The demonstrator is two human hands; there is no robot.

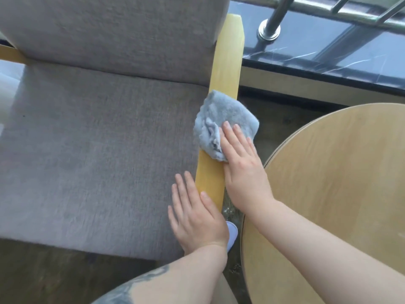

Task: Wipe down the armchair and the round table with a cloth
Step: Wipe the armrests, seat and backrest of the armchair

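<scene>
Fingers of the right hand are laid flat, pinning the blue cloth on the armchair's wooden armrest; left hand is spread at the near end. Cloth is judged soft, light, bunch-prone: best pressed by palm

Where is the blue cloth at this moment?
In the head view, the blue cloth lies on the wooden armrest of the armchair, between the grey seat cushion and the round table, pressed down by the right hand.

round table cut off right and below, armchair left side cropped, shoe mostly hidden
</scene>
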